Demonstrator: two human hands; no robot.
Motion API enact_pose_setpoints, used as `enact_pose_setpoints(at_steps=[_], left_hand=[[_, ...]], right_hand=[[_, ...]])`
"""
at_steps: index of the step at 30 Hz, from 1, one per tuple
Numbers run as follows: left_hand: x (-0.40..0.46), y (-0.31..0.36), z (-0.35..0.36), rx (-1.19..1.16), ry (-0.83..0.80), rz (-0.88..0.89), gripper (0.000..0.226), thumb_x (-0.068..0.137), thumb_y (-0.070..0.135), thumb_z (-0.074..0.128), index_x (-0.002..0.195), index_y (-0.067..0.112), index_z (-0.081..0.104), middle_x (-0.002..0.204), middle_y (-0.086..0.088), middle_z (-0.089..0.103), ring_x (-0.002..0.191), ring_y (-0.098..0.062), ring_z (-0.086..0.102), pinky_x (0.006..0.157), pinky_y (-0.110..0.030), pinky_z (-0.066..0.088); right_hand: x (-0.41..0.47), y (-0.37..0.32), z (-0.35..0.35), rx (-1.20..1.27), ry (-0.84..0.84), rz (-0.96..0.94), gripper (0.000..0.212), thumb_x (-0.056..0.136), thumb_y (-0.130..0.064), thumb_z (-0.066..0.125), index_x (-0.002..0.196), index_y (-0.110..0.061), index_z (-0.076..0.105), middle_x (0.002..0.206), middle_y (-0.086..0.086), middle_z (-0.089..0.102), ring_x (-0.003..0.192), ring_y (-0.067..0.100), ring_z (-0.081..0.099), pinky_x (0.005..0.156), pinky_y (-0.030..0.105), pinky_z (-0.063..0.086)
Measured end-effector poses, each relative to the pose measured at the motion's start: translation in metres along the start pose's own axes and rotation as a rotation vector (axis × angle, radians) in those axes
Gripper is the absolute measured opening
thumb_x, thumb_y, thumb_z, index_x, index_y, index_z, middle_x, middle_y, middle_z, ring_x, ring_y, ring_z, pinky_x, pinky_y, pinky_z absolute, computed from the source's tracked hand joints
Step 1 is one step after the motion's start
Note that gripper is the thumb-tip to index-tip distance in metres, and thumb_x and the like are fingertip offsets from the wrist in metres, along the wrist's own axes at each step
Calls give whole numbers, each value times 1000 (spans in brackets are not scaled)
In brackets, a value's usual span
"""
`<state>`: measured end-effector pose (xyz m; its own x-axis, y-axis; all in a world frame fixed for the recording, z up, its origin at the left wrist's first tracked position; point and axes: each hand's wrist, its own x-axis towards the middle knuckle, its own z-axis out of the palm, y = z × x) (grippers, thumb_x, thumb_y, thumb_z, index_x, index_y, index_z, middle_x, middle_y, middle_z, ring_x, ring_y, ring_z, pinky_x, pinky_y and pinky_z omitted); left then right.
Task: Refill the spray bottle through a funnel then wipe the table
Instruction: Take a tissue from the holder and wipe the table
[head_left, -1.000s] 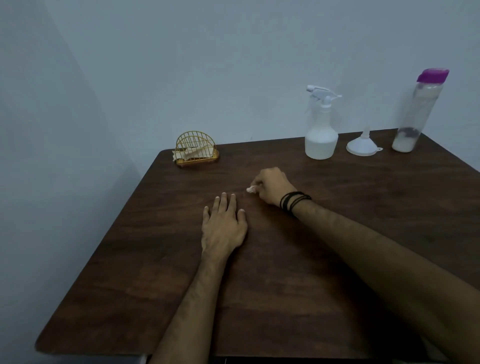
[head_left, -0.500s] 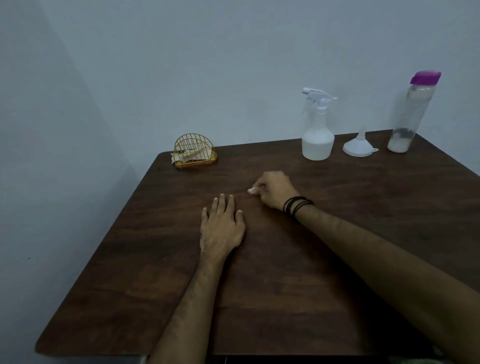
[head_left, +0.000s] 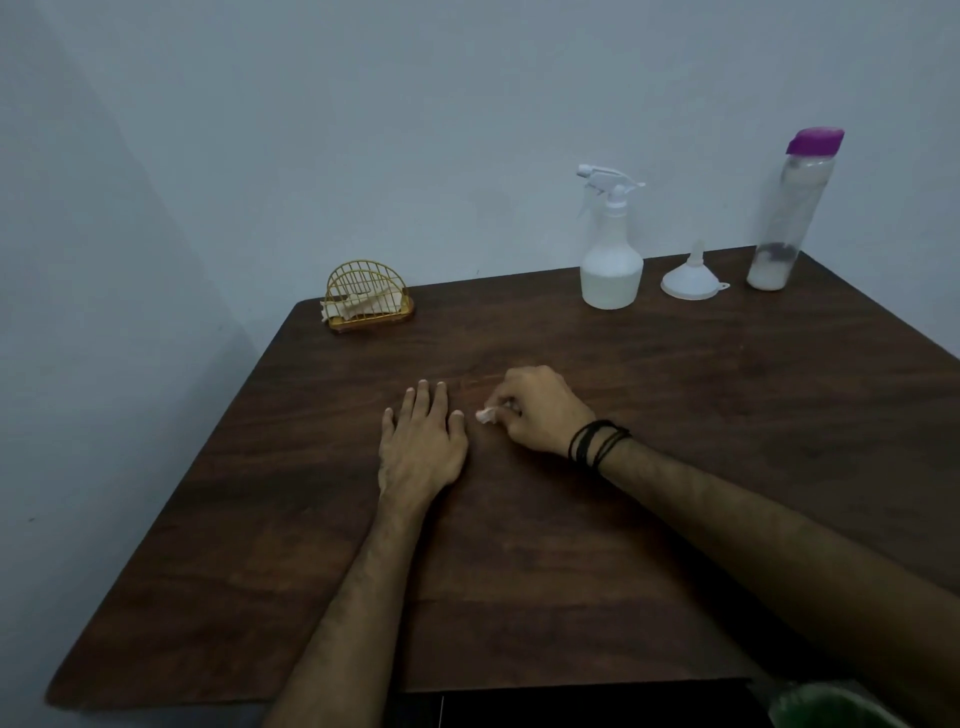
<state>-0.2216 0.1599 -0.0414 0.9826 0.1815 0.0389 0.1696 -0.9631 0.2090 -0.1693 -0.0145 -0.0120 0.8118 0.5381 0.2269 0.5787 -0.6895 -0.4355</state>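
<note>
My right hand (head_left: 540, 408) is closed on a small white wad of tissue (head_left: 485, 415) and presses it onto the dark wooden table (head_left: 675, 395) near the middle. Just to its left, my left hand (head_left: 422, 441) lies flat on the table, fingers spread, holding nothing. At the back stands a white spray bottle (head_left: 611, 260) with its trigger head on and liquid in its lower part. A white funnel (head_left: 691, 280) sits upside down to its right. A tall clear bottle (head_left: 789, 213) with a purple cap stands at the far right, nearly empty.
A gold wire napkin holder (head_left: 368, 299) with tissues stands at the table's back left corner. Pale walls close in behind and on the left. Something green (head_left: 831, 706) shows below the table's front right edge.
My right hand has slid the tissue a little nearer and left, closer to my left hand. The left hand stays flat in place.
</note>
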Motion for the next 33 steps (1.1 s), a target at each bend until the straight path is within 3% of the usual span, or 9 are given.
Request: enact_pose_setpoints(at_steps=[4,7,10,13,16,22,25,30,33], left_hand=[[-3,0,-2,-3,-13,-1,60,106,44,18,160,21,11,168,-3,6,155,-19,3,125,-47,4],[-4,-1,-2,-4,-10,0,60,106,45,18,160,21,11,168,-3,6,155,-19,3,125,-47,4],[-2,-2,-1,4,-7,-3,60,105,45,18,160,21,12,168,-3,6,155,-19,3,125,-47,5],[1,-2,0,16,-13,-7,61,105,45,18,160,22,11,168,-3,6,155,-19,3,125,-48,5],[1,-1,-1,22,-21,-12,61,105,46,17,160,22,11,168,-3,6,155,-19,3,125,-48,5],[-6,0,-5,36,-64,-26,62,105,49,16,160,23,9,168,-3,4,155,-20,2,125,-48,3],[-5,1,-5,47,-55,-25,62,105,49,16,161,23,9,168,-3,5,155,-20,2,125,-48,4],[-7,10,-5,65,-89,-76,69,103,55,16,161,19,6,168,-6,1,155,-24,0,124,-51,1],[-6,38,-1,35,-128,-170,81,100,61,18,159,8,1,167,-17,-6,154,-32,-7,122,-53,-5]], right_hand=[[26,48,-23,-40,74,237,18,91,-18,66,105,-22,77,108,-3,70,96,12,63,82,22,48],[23,69,-30,-56,130,309,18,91,-17,66,103,-20,78,106,0,72,95,15,65,84,24,51],[-1,53,-26,-36,97,245,15,91,-23,67,102,-21,77,101,-3,66,89,9,57,78,23,45],[-39,23,-18,-29,63,59,13,91,-29,67,100,-26,77,93,-8,62,86,7,54,77,24,46],[-55,15,-19,-11,-1,-16,14,91,-25,67,101,-27,77,93,-9,63,86,7,55,76,22,43],[-21,94,-67,-8,70,366,13,89,-30,72,98,-23,78,103,-7,72,92,9,62,89,27,50],[-31,115,-74,-50,118,444,13,89,-33,72,96,-24,79,102,-6,74,91,9,63,82,23,47],[-77,68,-50,-78,90,239,12,92,-29,66,97,-26,77,91,-10,58,86,9,55,75,23,40],[-101,35,-32,-68,101,57,13,91,-29,66,97,-28,77,88,-9,61,86,11,55,73,23,38]])
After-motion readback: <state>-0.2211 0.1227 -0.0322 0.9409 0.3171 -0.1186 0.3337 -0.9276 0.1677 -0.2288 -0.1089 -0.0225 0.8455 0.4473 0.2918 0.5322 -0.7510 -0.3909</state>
